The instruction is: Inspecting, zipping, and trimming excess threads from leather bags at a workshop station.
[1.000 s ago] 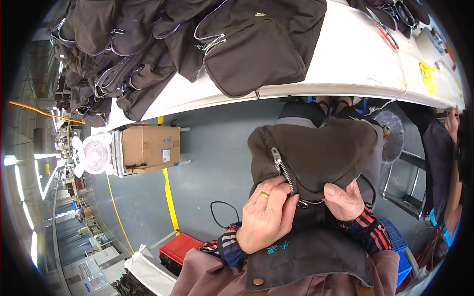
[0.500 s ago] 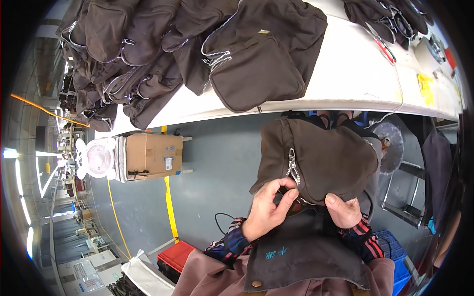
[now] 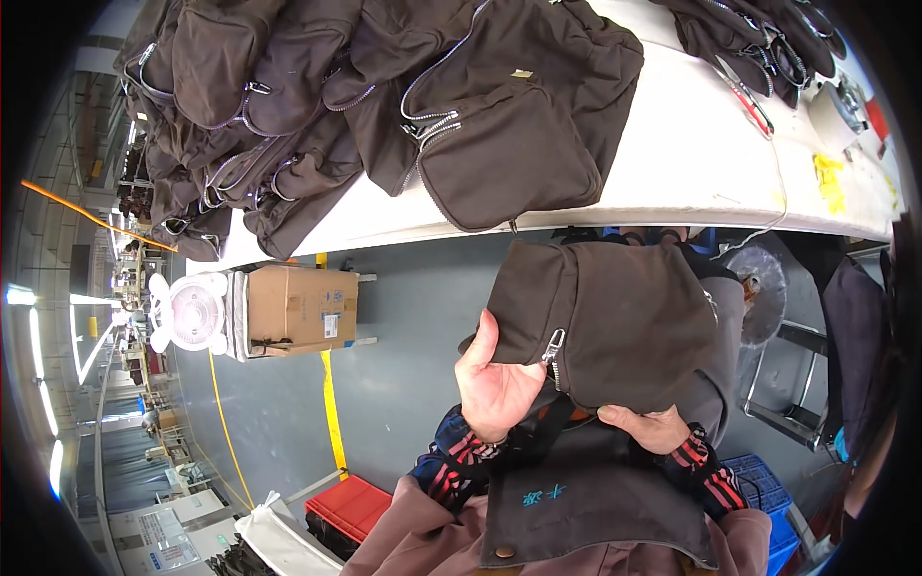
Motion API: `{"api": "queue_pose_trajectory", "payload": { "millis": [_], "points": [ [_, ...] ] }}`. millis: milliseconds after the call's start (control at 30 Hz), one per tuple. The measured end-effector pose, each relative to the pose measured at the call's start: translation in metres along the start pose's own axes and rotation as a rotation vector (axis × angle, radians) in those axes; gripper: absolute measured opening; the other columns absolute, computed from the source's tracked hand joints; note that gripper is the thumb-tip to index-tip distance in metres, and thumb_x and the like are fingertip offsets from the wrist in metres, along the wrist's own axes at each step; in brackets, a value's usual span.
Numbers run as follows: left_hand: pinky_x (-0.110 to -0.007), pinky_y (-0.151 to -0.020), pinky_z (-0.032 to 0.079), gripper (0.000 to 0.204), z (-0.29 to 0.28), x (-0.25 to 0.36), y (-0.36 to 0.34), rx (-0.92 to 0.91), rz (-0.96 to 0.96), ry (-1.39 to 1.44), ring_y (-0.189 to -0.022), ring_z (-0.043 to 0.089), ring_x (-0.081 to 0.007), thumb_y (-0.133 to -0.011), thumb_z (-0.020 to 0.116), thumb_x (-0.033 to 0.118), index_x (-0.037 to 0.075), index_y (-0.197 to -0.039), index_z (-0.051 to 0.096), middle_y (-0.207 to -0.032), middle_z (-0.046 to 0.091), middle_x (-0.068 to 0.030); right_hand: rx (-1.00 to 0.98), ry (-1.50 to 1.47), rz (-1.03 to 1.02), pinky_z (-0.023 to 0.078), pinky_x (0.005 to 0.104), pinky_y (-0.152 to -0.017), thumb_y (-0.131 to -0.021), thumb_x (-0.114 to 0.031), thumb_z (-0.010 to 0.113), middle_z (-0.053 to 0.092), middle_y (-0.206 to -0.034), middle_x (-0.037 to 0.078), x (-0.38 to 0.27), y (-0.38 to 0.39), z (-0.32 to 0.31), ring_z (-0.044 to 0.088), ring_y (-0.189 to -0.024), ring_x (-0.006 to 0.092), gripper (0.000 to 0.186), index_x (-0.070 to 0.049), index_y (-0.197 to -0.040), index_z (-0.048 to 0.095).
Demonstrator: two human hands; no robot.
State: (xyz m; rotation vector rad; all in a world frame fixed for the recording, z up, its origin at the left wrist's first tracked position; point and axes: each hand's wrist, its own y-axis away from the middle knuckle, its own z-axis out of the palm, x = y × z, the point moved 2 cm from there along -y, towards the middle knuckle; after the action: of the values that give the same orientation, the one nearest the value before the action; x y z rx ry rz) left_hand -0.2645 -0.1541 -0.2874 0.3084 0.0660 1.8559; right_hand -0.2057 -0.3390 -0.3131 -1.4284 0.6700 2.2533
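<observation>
A dark brown fabric bag (image 3: 634, 317) with a silver zipper is held above my lap. My left hand (image 3: 495, 389) grips its left side, the thumb up along the fabric and the other fingers partly hidden beneath. Right beside those fingers is the metal zipper pull (image 3: 553, 346), with a short run of teeth below it. At the bag's near edge, my right hand (image 3: 651, 428) is closed on the fabric, thumb on top and fingers underneath out of sight. A dark apron with a flap (image 3: 595, 490) covers my lap.
Several similar brown bags (image 3: 509, 154) are heaped on the white table (image 3: 691, 154) ahead. Red-handled scissors (image 3: 749, 108) lie at its right. A carton (image 3: 298, 307) and white fan (image 3: 195, 312) stand left; a red crate (image 3: 348, 506) and blue crate (image 3: 759, 485) flank me.
My left hand has moved from the zipper end to the bag's left side, its thumb now raised. The bag has shifted slightly left, and my right hand has moved left and slightly down with it.
</observation>
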Motion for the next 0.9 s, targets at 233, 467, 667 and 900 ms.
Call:
{"api": "queue_pose_trajectory", "payload": {
  "millis": [233,467,667,900],
  "points": [
    [-0.042,-0.105,0.026,0.049,0.006,-0.003,-0.004,0.126,-0.004,0.061,-0.128,0.033,-0.0251,-0.095,0.036,0.034,0.002,-0.133,0.035,-0.137,0.038,-0.0110,-0.051,-0.016,0.254,0.043,0.0214,-0.074,-0.088,-0.011,0.057,0.058,-0.097,0.002,0.007,-0.001,-0.008,0.053,-0.087,0.0071,0.022,-0.001,-0.107,0.055],
    [-0.042,-0.103,0.030,0.045,0.014,-0.004,-0.003,-0.028,-0.032,-0.196,-0.126,0.036,-0.0249,-0.095,0.040,0.027,0.002,-0.132,0.036,-0.135,0.041,-0.0104,-0.344,0.473,0.130,0.047,0.0284,-0.071,-0.085,-0.023,0.060,0.063,-0.085,0.011,-0.013,0.019,-0.008,0.062,-0.077,0.0198,0.031,0.001,-0.104,0.059],
    [-0.037,-0.096,0.039,0.035,0.020,-0.014,-0.004,0.167,0.080,-0.688,-0.113,0.049,-0.0221,-0.091,0.049,0.012,0.000,-0.124,0.045,-0.123,0.051,-0.0106,0.150,0.445,-0.123,0.049,0.0246,-0.069,-0.079,-0.001,0.063,0.063,-0.086,0.007,-0.065,-0.001,-0.011,0.061,-0.075,0.0128,0.024,0.001,-0.102,0.058],
    [-0.036,-0.092,0.042,0.035,0.021,-0.016,-0.005,0.238,0.099,-0.716,-0.109,0.052,-0.0207,-0.094,0.045,0.021,0.001,-0.122,0.046,-0.120,0.053,-0.0097,0.204,0.430,-0.280,0.049,0.0250,-0.068,-0.075,-0.002,0.068,0.060,-0.085,0.008,-0.059,-0.034,0.017,0.062,-0.074,0.0148,0.029,0.000,-0.099,0.053]
  ]
}}
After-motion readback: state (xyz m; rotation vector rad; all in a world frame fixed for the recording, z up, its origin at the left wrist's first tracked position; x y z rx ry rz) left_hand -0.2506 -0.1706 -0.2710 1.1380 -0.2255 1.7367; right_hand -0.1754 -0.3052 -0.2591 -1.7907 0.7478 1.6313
